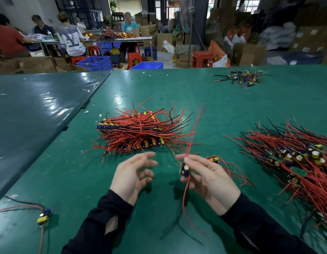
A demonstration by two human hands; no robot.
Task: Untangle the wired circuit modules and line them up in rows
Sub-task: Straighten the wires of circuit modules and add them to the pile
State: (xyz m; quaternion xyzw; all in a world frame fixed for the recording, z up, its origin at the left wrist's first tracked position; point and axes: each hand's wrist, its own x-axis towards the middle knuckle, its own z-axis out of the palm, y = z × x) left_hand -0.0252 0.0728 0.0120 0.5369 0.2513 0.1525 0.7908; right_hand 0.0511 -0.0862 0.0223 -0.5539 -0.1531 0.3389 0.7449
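One module half hidden by right hand fingers, wires blurred

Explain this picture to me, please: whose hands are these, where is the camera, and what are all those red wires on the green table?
There is no machine here: a person wears a camera on the head, looking down at both hands. The right hand holds one small circuit module with red wires trailing from it. The left hand is open and holds nothing. On the green table lies an arranged stack of modules ahead, a tangled heap at the right, a small far pile, and a lone module at the near left. Other people work at a table behind.
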